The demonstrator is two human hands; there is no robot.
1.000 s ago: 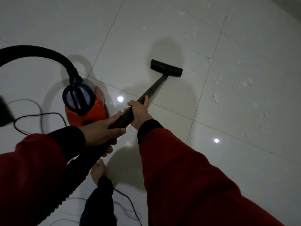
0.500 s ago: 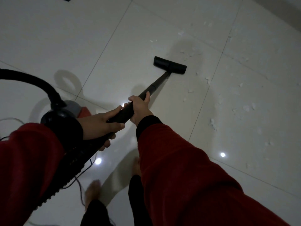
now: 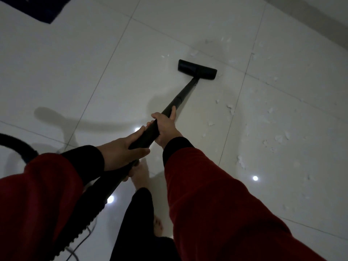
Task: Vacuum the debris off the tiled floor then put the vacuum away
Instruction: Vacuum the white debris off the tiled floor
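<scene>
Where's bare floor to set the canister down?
Bare tiles lie left of the nozzle, between the dark mat and the hose. Right of the wand it is crowded with white debris.

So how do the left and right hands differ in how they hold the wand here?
The right hand grips the wand further along, nearer the floor head; the left hand grips behind it, close to the hose. The right hand's thumb lies straight along the wand, while the left hand's thumb wraps over the top. Both have fingers curled round the wand, and both wear red sleeves with black cuffs.
</scene>
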